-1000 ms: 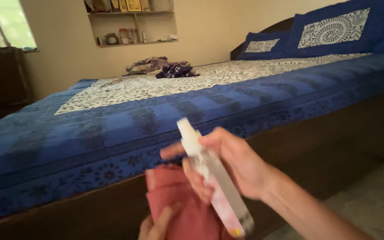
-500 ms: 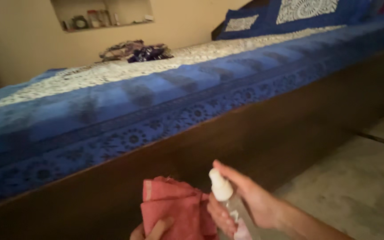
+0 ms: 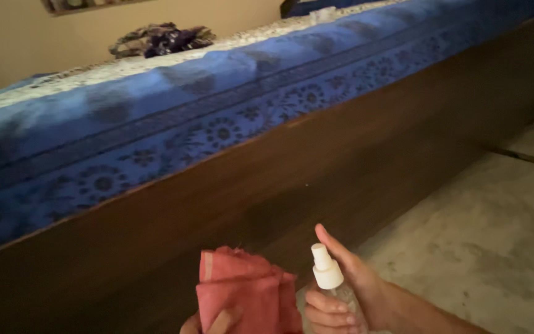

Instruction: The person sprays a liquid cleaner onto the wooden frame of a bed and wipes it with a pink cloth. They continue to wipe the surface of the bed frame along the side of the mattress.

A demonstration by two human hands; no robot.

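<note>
Spray bottle (image 3: 332, 281), gripped in my right hand (image 3: 344, 291), has dropped from bed height to the dark bed frame (image 3: 316, 185), with the red cloth (image 3: 245, 297) pinched in my left hand (image 3: 214, 321) at its nine o'clock.

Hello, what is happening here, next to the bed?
A person holds a small spray bottle with a white nozzle in the right hand and a folded red cloth in the left hand. Both are held low in front of the dark wooden bed side, under the blue patterned bedcover.
</note>
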